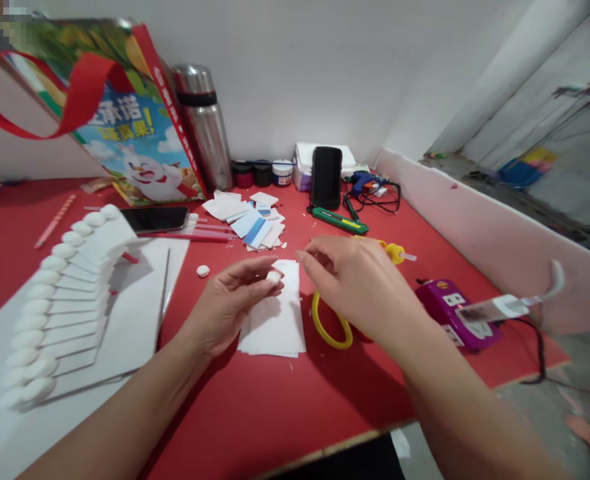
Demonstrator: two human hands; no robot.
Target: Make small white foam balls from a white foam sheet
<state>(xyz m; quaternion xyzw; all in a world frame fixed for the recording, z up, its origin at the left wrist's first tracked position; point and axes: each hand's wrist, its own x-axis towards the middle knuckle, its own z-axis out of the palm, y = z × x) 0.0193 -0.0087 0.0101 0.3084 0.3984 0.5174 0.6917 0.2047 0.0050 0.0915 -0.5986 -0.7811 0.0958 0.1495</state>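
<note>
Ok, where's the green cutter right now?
In the head view, the green cutter lies right of centre on the red table, between the upright black device and the right hand.

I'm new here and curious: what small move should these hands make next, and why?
Probably bring the right hand toward the small white piece: the left hand holds it between thumb and fingers over the white sheets, while the right hand is close by, not touching it.

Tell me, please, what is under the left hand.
Beneath the left hand, which holds a small white piece, parts of the white paper stack and red tabletop show. What the hand itself covers cannot be seen.
</note>
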